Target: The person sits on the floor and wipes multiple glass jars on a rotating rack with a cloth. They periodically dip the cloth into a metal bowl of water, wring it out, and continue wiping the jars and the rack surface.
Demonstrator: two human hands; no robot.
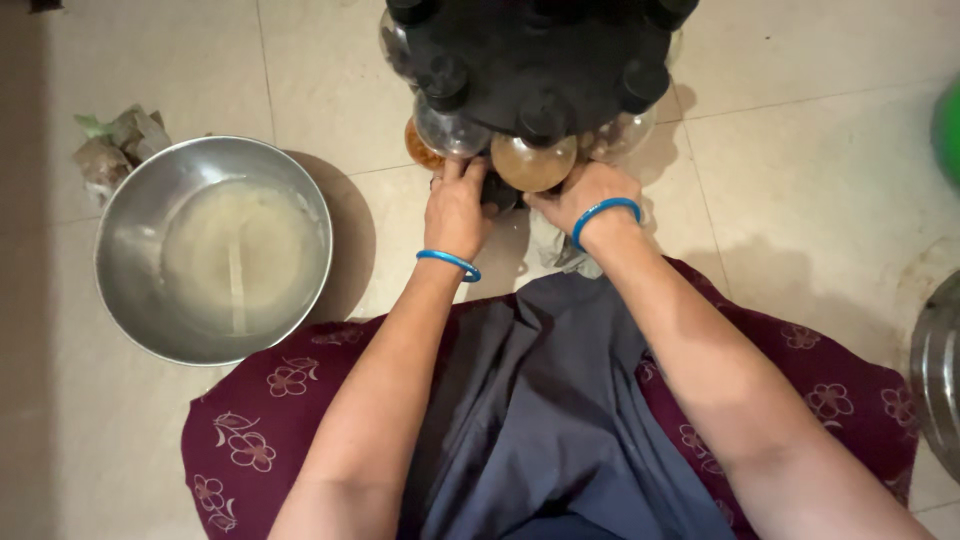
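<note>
A: What is the biggest thing on the floor (800, 150)?

B: The steel bowl (130, 290) at the left, with cloudy water in it. Beyond it, near the wall, lies a small heap of scraps (115, 145). At the right edge a second steel vessel (940, 370) shows only in part.

A: And in front of the person?

B: A black rack (530, 60), round, ringed with black-capped jars. It stands at the top of the view, just past the person's knees. One amber jar (533, 160) hangs at its near side, between the two hands.

A: What are the hands doing?

B: The left hand (457, 210) reaches under the rack beside a clear jar (450, 130), fingers curled onto something dark below; what exactly it grips cannot be told. The right hand (585, 195) lies against the amber jar from the right, fingers bent around its lower side.

A: Smaller things?

B: A pale cloth (555, 250) lies under the right wrist. Each wrist wears a blue bangle (448, 263).
</note>
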